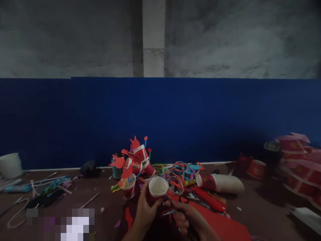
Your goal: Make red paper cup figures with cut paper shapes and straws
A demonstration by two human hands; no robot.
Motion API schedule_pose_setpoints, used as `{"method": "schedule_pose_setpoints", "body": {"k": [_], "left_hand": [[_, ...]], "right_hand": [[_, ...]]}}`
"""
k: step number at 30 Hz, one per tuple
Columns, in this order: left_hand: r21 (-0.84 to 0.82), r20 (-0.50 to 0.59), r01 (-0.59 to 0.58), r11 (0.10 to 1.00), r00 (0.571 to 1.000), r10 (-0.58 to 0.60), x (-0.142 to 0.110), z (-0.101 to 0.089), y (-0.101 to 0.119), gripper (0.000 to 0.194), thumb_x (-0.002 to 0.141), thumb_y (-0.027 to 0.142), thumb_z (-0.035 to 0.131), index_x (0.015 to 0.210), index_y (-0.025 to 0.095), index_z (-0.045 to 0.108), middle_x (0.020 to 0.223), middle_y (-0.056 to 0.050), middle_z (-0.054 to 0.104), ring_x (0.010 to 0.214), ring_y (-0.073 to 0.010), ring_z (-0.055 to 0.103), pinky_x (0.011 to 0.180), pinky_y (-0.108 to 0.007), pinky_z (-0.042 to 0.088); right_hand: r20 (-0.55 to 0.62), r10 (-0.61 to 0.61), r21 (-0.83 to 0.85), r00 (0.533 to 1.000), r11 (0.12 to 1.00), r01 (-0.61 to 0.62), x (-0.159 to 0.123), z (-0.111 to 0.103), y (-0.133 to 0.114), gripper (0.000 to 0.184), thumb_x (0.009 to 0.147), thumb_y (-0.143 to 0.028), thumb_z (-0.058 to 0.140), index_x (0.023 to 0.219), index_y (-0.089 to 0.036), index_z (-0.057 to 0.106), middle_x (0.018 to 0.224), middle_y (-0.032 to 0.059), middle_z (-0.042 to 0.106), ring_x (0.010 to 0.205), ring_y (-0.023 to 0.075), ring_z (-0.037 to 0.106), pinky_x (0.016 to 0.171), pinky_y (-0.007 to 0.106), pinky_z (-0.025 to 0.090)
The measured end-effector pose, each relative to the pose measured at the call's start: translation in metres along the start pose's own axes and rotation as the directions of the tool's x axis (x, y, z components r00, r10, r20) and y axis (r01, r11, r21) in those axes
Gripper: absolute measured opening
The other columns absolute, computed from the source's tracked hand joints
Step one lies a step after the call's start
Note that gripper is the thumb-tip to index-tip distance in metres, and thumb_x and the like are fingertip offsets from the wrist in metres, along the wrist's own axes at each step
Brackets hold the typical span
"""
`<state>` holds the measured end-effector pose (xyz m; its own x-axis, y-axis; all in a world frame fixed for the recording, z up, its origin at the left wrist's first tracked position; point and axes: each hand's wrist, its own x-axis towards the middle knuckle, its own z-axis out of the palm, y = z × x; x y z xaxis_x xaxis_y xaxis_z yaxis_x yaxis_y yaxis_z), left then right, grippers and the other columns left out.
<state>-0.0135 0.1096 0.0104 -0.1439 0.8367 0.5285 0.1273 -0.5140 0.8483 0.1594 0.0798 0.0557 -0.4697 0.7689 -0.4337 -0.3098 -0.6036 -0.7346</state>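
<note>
My left hand (146, 209) is wrapped round a red and white paper cup (158, 187), its open mouth tilted up towards me. Held in my right hand (189, 216) is a pair of scissors (169, 212) with a dark handle. The blades are parted, and one tip seems to reach the cup's rim; how deep it sits I cannot tell. Just left of my left hand stands another paper cup (129, 190) with red paper pieces and a blue straw on it. Behind it, several decorated red cups (140, 154) lean together in a pile.
A stack of paper cups (230, 183) lies on its side to the right, near a red paper sheet (220, 221). Coloured straws, tape rolls (175, 185) and scraps cover the middle. Larger red paper objects (301, 174) stand far right. A blue partition (160, 117) runs behind the table.
</note>
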Motion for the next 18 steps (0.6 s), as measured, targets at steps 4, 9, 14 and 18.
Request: {"method": "schedule_pose_setpoints", "body": {"k": [4, 9, 14, 18], "left_hand": [[0.002, 0.042, 0.026, 1.0, 0.999, -0.027, 0.0, -0.004, 0.003, 0.056, 0.071, 0.029, 0.069, 0.121, 0.018, 0.048, 0.12, -0.012, 0.06, 0.112, -0.029, 0.056, 0.098, -0.043, 0.043], [-0.021, 0.062, 0.082, 0.996, 0.995, -0.081, 0.0, -0.004, 0.003, 0.058, 0.069, 0.031, 0.07, 0.121, 0.018, 0.048, 0.123, -0.012, 0.06, 0.115, -0.0298, 0.054, 0.1, -0.044, 0.041], [-0.091, 0.008, 0.164, 0.982, 0.987, -0.163, 0.0, 0.001, 0.004, 0.062, 0.066, 0.033, 0.07, 0.119, 0.016, 0.042, 0.119, -0.015, 0.06, 0.112, -0.0282, 0.057, 0.097, -0.043, 0.044], [-0.129, -0.114, 0.265, 0.955, 0.953, -0.28, 0.005, -0.004, 0.004, 0.055, 0.068, 0.042, 0.068, 0.111, 0.015, 0.047, 0.111, -0.015, 0.063, 0.106, -0.0285, 0.06, 0.093, -0.043, 0.045]], "right_hand": [[-0.062, -0.18, -0.279, 0.982, 0.948, 0.156, 0.016, -0.004, 0.011, 0.031, 0.079, -0.044, 0.053, 0.083, -0.015, 0.064, 0.034, -0.0086, 0.042, 0.028, 0.0067, 0.037, 0.033, 0.016, 0.028], [-0.041, -0.533, -0.814, 0.845, 0.509, 0.281, 0.025, -0.01, 0.018, 0.038, 0.085, -0.046, 0.042, 0.075, -0.018, 0.065, 0.035, -0.002, 0.051, 0.029, 0.0128, 0.044, 0.033, 0.021, 0.032], [0.169, -0.664, -0.918, 0.728, 0.163, 0.362, -0.001, -0.009, 0.002, 0.026, 0.084, -0.033, 0.047, 0.087, -0.023, 0.07, 0.077, 0.006, 0.073, 0.072, 0.0209, 0.066, 0.068, 0.029, 0.049], [0.222, -0.695, -0.939, 0.684, 0.036, 0.341, -0.012, -0.005, -0.011, 0.028, 0.083, -0.028, 0.046, 0.096, -0.023, 0.07, 0.085, 0.0061, 0.073, 0.083, 0.0231, 0.066, 0.078, 0.031, 0.049]]}}
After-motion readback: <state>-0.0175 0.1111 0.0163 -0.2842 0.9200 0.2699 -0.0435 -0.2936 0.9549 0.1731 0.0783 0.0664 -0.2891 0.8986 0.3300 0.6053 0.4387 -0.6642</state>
